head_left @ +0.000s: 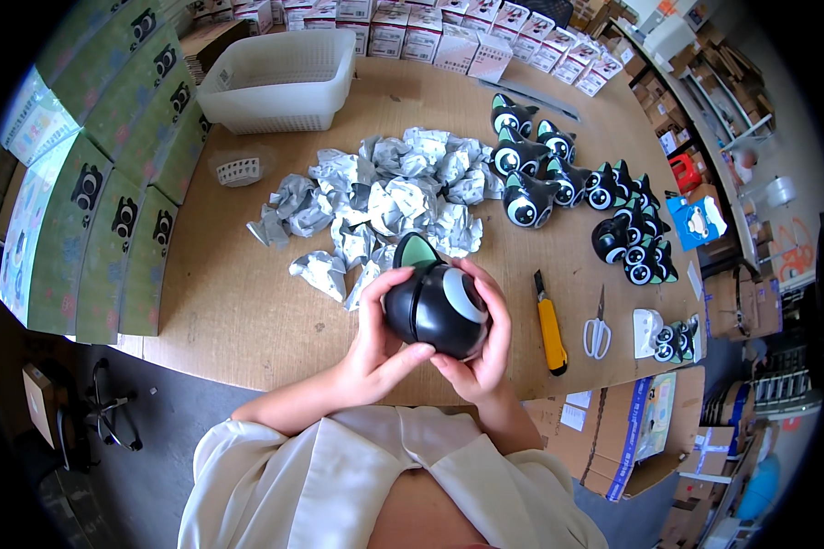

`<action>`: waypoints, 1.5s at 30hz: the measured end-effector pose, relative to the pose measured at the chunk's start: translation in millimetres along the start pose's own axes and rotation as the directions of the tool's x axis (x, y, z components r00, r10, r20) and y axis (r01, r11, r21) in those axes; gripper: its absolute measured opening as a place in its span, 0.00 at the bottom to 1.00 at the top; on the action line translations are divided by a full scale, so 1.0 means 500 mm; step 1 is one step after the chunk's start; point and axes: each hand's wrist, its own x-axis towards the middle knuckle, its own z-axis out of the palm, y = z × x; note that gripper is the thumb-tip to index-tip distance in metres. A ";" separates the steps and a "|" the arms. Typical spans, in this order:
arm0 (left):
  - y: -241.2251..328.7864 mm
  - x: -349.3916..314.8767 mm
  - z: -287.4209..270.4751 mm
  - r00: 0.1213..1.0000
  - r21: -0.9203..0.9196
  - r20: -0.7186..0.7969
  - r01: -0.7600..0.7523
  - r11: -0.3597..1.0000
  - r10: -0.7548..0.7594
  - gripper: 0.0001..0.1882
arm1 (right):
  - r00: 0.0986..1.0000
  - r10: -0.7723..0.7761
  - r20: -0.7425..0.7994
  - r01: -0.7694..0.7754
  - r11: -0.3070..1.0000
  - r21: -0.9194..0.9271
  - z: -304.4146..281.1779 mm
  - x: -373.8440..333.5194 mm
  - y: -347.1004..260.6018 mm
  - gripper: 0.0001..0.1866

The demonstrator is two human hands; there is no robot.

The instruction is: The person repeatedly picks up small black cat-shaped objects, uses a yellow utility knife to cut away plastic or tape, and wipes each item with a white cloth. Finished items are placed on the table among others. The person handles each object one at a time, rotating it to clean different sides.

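A glossy black cat head [428, 317] with a green-lined ear and a large white-rimmed eye is held between both hands, above the near part of the table. A seam runs around it. My left hand [374, 343] wraps its left side, the thumb pressed low on the front. My right hand [487, 340] closes around the right side, fingers over the eye's edge. Just beyond lies a heap of crumpled silvery-white paper [398, 197]. More black cat heads [528, 197] stand in a group to the right, with smaller ones [627, 233] beside them.
On the table's right lie a yellow box cutter [549, 325], scissors [597, 331] and a small cat-figure pack [676, 339]. A translucent plastic basket [279, 78] stands far left. Green boxes [101, 183] are stacked along the left edge; white boxes [421, 35] line the back.
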 end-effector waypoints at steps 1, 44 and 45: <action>-0.002 -0.003 0.000 1.000 -0.003 0.015 -0.025 1.000 0.026 0.42 | 0.999 -0.039 -0.016 0.038 0.998 -0.046 0.000 0.001 -0.011 0.43; 0.011 -0.022 -0.004 0.904 0.376 0.256 -0.419 0.827 0.341 0.43 | 0.957 -0.291 -0.009 0.290 0.954 -0.071 0.007 -0.029 -0.010 0.41; 0.012 -0.025 -0.003 0.907 0.381 0.256 -0.413 0.827 0.335 0.43 | 0.958 -0.286 -0.006 0.285 0.956 -0.073 0.007 -0.030 -0.010 0.41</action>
